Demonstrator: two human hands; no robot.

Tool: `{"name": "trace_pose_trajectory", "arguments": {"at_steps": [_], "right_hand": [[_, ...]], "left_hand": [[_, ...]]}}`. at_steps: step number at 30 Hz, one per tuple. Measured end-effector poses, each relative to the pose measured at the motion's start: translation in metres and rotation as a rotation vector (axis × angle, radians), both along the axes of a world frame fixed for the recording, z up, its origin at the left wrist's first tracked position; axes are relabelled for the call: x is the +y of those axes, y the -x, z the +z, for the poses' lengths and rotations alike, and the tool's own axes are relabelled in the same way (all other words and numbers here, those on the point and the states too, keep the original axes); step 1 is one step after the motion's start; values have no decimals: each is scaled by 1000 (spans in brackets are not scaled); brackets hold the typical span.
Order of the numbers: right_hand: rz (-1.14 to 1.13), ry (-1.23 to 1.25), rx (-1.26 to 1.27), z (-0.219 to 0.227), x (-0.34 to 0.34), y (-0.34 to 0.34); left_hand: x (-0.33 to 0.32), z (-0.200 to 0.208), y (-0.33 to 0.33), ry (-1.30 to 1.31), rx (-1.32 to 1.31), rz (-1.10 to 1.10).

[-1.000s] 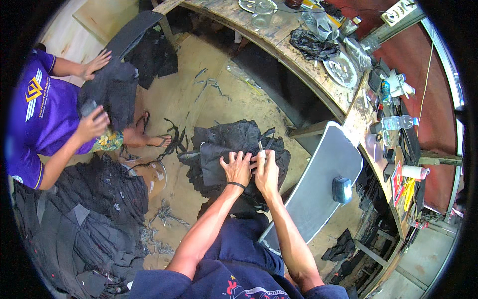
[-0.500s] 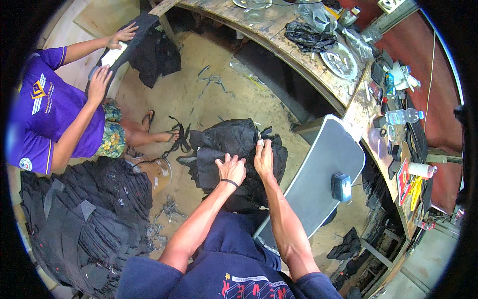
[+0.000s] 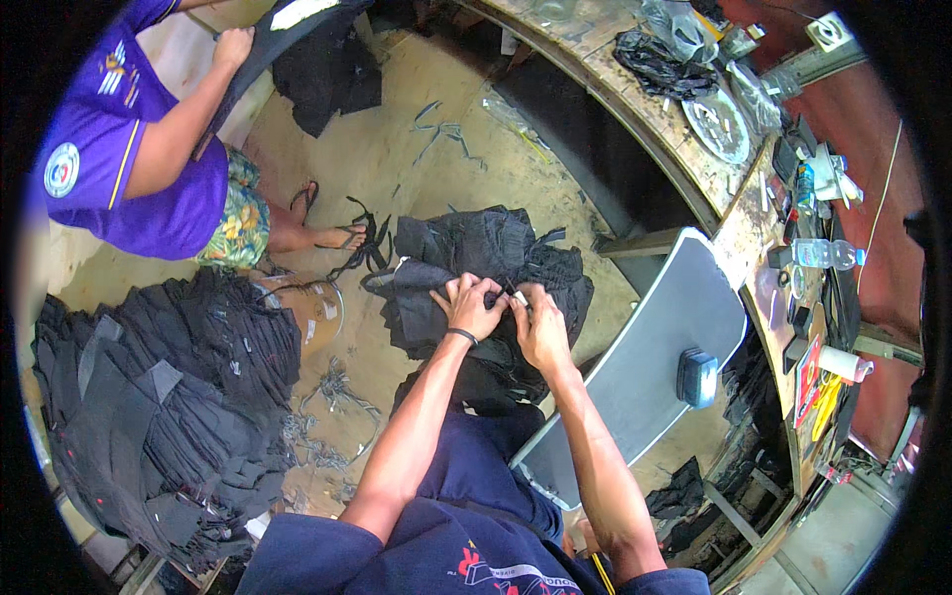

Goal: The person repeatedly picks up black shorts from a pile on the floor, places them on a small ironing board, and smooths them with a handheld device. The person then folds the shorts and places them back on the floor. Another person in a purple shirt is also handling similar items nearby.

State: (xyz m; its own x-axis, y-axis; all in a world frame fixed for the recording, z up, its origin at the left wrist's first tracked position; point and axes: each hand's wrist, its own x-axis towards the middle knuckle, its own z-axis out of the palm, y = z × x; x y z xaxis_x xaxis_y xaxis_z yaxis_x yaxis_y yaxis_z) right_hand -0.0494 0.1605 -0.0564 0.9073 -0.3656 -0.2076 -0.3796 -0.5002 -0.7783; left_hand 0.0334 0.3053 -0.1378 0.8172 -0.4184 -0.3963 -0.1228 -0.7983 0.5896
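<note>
A bundle of black cloth (image 3: 446,238) lies on the floor in front of me, crumpled into folds. My left hand (image 3: 473,306), a dark band at its wrist, pinches a bit of this cloth between thumb and fingers. Close beside it, my right hand (image 3: 541,325) has its fingers closed round a small white-ended object (image 3: 520,297), mostly hidden by the fingers. The fingertips of both hands almost meet above the bundle. Black ties trail from the cloth's left side toward the other person's foot.
At my left stands a person in a purple shirt (image 3: 174,188), holding a long black piece (image 3: 268,50). A large pile of black garments (image 3: 169,416) lies below. A grey ironing board (image 3: 645,367) with an iron-like block (image 3: 697,378) stands right. A cluttered wooden bench (image 3: 635,109) curves behind.
My right hand has drawn back and turned inward, close to the left. The left hand has moved from lying spread on the cloth to pinching it. The other person's arm has moved up.
</note>
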Motion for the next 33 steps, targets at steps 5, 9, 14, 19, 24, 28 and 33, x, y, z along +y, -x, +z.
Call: {"name": "trace_pose_trajectory", "arguments": {"at_steps": [5,9,14,19,24,28,33], "right_hand": [[76,210,-40,-19,-1,5],[197,299,-15,-30,-7,4],[209,390,-10,-30,-4,3],[203,390,-5,-30,-4,0],[237,387,49,-31,-6,-1],[202,407,44,-31,-2,0],[171,416,55,-32,1,-1]], "left_hand": [[15,-9,-5,160,-23,-44],[20,-13,-7,176,-59,-51],[19,-18,-10,216,-11,-54],[19,-23,-11,250,-4,-47],[22,-26,-14,263,27,-56],[23,-25,-15,254,37,-48],[24,-21,-14,279,62,-71]]}}
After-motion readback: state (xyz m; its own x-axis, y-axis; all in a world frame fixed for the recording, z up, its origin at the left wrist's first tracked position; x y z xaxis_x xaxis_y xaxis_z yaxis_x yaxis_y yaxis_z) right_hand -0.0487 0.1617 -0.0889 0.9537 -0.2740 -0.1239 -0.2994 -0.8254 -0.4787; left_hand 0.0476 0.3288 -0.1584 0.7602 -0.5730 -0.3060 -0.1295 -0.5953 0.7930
